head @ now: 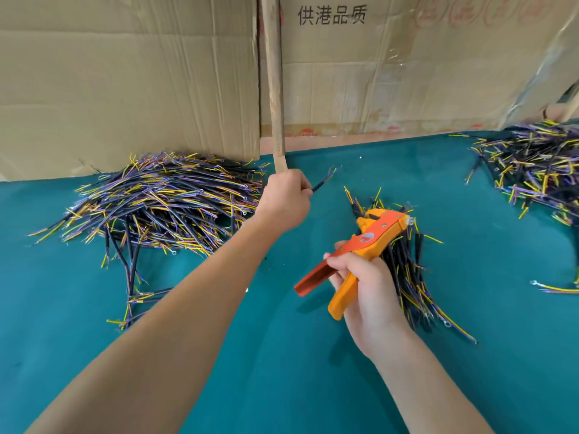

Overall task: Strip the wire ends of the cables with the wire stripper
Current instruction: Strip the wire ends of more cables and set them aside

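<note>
My left hand (pixel 286 198) grips one short black cable (pixel 324 181) above the green table; its coloured wire ends fan out up and to the right. My right hand (pixel 365 292) holds the orange wire stripper (pixel 366 242) by its handles, jaws pointing up and right, a short way below the cable end and apart from it. Under and behind the stripper lies a small bundle of black cables (pixel 407 270) with yellow and purple wires. A big heap of the same cables (pixel 159 202) lies left of my left hand.
Another cable heap (pixel 532 170) sits at the far right, with a loose cable (pixel 554 288) near the right edge. Cardboard sheets (pixel 125 83) wall off the back, and a wooden stick (pixel 275 89) stands upright just behind my left hand. Green cloth (pixel 282 371) covers the table.
</note>
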`<action>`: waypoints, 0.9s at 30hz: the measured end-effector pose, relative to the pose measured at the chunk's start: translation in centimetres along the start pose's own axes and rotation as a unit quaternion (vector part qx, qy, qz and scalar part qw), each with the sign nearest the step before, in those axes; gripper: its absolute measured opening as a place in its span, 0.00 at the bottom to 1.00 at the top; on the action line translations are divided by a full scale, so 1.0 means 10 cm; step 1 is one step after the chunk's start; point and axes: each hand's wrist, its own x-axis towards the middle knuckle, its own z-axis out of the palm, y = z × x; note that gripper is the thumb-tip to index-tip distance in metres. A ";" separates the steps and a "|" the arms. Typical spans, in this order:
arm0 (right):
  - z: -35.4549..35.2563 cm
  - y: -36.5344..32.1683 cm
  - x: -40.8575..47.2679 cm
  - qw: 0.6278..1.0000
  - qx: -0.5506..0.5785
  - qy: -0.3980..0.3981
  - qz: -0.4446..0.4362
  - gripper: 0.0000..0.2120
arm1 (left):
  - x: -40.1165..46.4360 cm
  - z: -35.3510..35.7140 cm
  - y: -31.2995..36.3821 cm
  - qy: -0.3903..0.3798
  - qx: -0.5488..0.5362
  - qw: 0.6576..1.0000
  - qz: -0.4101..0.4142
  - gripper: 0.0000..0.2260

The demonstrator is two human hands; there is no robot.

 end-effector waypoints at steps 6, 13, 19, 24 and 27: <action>-0.05 -0.06 0.04 0.998 -0.039 0.013 -0.053 0.15 | -0.72 0.00 0.05 -0.032 -0.383 0.916 -0.112 0.10; -0.10 -0.13 0.06 0.996 0.040 -0.084 -0.006 0.11 | -1.42 0.18 -0.18 -0.059 -0.515 0.845 -0.131 0.17; -0.15 -0.16 0.07 0.989 0.057 -0.139 0.011 0.12 | -1.47 0.20 -0.21 -0.039 -0.473 0.876 -0.087 0.19; -0.18 -0.20 0.10 0.987 0.075 -0.143 0.003 0.14 | -1.47 0.23 -0.22 -0.022 -0.483 0.871 -0.090 0.20; -0.21 -0.21 0.11 0.987 0.084 -0.137 -0.005 0.16 | -1.46 0.26 -0.23 -0.016 -0.482 0.871 -0.093 0.20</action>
